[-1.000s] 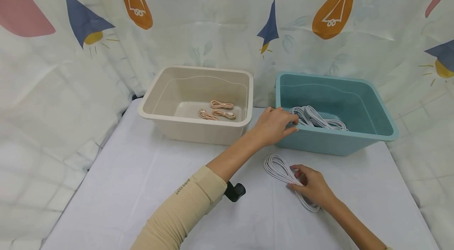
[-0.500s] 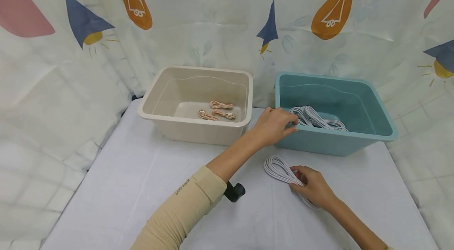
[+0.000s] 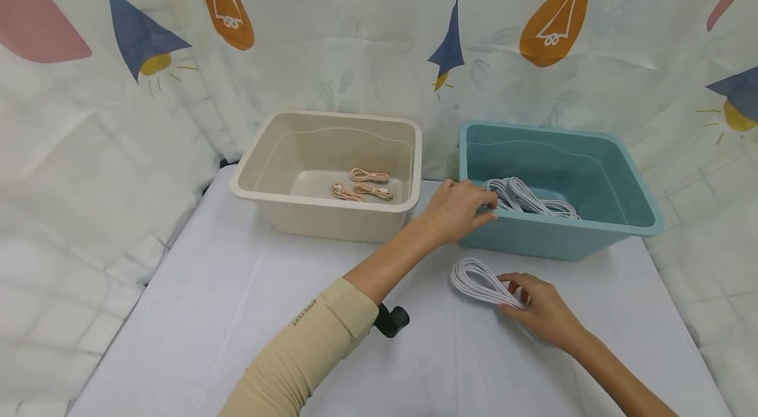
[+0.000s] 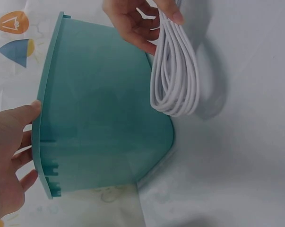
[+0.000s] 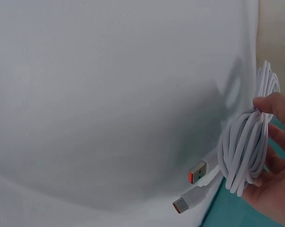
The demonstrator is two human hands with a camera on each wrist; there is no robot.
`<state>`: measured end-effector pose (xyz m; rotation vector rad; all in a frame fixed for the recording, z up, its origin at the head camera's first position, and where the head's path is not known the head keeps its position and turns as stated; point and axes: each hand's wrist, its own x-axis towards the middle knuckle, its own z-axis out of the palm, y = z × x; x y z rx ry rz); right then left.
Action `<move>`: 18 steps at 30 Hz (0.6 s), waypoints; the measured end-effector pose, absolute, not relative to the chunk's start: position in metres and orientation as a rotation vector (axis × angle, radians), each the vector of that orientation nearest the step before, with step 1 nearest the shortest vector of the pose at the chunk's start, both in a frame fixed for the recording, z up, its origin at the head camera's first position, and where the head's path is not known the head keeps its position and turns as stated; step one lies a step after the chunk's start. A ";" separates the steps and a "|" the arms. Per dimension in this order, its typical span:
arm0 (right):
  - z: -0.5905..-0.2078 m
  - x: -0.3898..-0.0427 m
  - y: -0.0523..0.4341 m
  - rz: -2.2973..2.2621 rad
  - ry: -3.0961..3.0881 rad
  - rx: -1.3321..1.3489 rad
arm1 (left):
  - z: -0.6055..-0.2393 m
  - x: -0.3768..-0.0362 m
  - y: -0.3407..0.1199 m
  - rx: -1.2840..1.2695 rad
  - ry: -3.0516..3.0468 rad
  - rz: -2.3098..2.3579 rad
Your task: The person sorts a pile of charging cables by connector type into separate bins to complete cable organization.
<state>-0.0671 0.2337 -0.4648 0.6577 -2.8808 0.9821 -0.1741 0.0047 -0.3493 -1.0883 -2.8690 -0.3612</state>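
My right hand [image 3: 535,312] grips a coil of white cable [image 3: 474,279] just above the white table, in front of the teal bin [image 3: 645,206]. The right wrist view shows the coil [image 5: 244,151] in my fingers [image 5: 274,189], with an orange-tipped USB plug [image 5: 197,171] and a smaller plug [image 5: 185,204] hanging from it. My left hand [image 3: 458,210] rests on the bin's near-left corner, its fingers fairly straight along the rim [image 4: 43,113]. Several white cable coils [image 3: 527,196] lie inside the bin. In the left wrist view the held coil [image 4: 177,80] hangs beside the bin wall [image 4: 99,104].
A beige bin [image 3: 331,220] stands left of the teal one and holds three pink cable coils [image 3: 361,183]. A black strap-mounted camera [image 3: 392,319] sits under my left forearm. A printed curtain closes off the back and both sides of the white-clothed table [image 3: 237,312].
My right hand has carried the white coil a little to the right and toward the teal bin, lifting it off the cloth. The left hand has stayed on the bin's corner.
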 end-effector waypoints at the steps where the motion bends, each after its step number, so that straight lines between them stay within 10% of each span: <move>1: -0.463 -0.067 0.235 0.980 -2.872 0.665 | -0.349 -0.174 0.004 -1.089 -2.869 -0.361; 18: -0.432 -0.065 0.256 0.890 -2.805 0.756 | -0.349 -0.175 0.005 -1.096 -2.880 -0.364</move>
